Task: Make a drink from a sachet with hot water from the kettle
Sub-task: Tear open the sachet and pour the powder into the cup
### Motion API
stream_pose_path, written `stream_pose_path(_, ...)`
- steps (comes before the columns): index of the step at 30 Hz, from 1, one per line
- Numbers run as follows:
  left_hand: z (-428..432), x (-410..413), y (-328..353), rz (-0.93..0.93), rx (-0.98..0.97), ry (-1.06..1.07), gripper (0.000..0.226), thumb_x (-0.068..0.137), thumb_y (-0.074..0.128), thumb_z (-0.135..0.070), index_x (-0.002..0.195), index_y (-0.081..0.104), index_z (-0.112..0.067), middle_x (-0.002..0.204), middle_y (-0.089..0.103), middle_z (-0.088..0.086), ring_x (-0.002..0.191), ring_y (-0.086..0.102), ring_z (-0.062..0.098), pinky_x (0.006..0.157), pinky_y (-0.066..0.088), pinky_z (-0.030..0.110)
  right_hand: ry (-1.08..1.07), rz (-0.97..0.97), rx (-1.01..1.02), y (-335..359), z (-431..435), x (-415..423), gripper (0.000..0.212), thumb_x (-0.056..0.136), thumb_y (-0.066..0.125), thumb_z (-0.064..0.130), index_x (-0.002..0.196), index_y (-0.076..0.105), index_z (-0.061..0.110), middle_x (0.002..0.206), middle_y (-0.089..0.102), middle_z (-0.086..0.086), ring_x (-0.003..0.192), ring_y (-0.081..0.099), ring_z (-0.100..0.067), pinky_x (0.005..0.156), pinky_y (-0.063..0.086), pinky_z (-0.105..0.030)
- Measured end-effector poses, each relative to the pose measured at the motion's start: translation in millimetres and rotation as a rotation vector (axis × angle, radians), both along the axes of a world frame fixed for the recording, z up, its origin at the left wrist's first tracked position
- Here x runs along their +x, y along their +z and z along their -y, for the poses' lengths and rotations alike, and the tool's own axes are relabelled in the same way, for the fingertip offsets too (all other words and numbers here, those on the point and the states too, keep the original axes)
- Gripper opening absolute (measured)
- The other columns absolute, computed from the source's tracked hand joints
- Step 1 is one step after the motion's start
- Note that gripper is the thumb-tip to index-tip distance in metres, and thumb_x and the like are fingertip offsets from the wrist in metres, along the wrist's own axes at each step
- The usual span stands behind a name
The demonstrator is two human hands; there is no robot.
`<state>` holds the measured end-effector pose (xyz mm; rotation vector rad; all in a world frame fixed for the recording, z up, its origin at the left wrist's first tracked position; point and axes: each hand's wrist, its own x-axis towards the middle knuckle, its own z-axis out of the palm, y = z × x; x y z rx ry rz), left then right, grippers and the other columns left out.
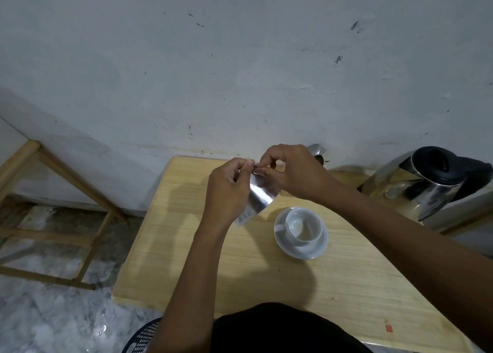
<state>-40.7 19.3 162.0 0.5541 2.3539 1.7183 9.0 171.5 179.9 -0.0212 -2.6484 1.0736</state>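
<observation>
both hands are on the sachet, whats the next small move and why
Probably tear the top edge open: the left hand and right hand both pinch the silver sachet at its top, and the cup on its saucer looks empty.

Bare table (186, 246) lies open left of the cup (304, 226); the kettle (432, 182) blocks the right.

The room was dim and evenly lit, with a cool grey cast on the wall (240, 59). Soft shadows of the arms fell on the wooden table (173, 206), toward the left. The foil sachet (260, 196) and the steel kettle (426, 187) carried bright glare. The wide lens bent straight lines at the edges, and detail was soft and smeared throughout.
</observation>
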Motion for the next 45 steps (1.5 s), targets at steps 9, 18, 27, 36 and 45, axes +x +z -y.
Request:
stream_pose_path(9,4.6,-2.7,-0.4,0.342,0.111,-0.042,0.023,0.095,0.054,-0.03,0.088,0.074,-0.022,0.079,0.07,-0.011,0.075,0.062,-0.001,0.066,0.047,0.009,0.134,-0.319,0.266,-24.1,1.5,0.2,0.003,0.085,0.067,0.004,0.083,0.067,0.003,0.083,0.068,-0.006,0.079,0.061,-0.025,0.068,0.051,-0.038)
stream_pose_path(18,20.4,-15.6,-3.8,0.223,0.039,-0.197,0.022,0.094,0.057,-0.023,0.104,0.074,-0.013,0.104,0.075,-0.001,0.088,0.064,-0.001,0.079,0.048,0.013,0.114,-0.268,0.158,-20.5,-1.0,0.9,0.005,0.086,0.07,0.015,0.088,0.071,0.01,0.082,0.07,0.0,0.08,0.061,-0.015,0.072,0.051,-0.033)
stream_pose_path(27,24.1,-21.2,-20.6,0.251,0.143,-0.219,0.024,0.096,0.053,-0.021,0.094,0.075,-0.01,0.091,0.072,-0.001,0.088,0.064,0.002,0.085,0.046,0.024,0.138,-0.568,0.334,-31.3,11.3,6.5,0.009,0.088,0.065,-0.002,0.08,0.069,-0.004,0.08,0.069,-0.013,0.07,0.061,-0.028,0.088,0.053,-0.039)
stream_pose_path(36,36.6,-35.3,-30.5,0.251,0.14,-0.123,0.022,0.096,0.053,-0.026,0.087,0.073,-0.02,0.074,0.069,-0.016,0.073,0.06,-0.002,0.065,0.046,0.009,-0.008,-0.471,0.105,-46.2,8.6,35.0,0.007,0.085,0.068,0.006,0.082,0.071,0.0,0.083,0.072,-0.008,0.085,0.062,-0.014,0.091,0.043,-0.017)
stream_pose_path(45,48.1,-45.5,-43.3,0.32,0.167,0.017,0.026,0.095,0.053,-0.035,0.101,0.074,-0.021,0.1,0.072,-0.005,0.096,0.065,0.009,0.086,0.049,0.027,-0.402,-0.179,-0.411,-56.3,11.2,61.1,0.004,0.089,0.067,0.014,0.091,0.068,0.017,0.089,0.07,0.013,0.089,0.066,0.002,0.079,0.048,-0.01)
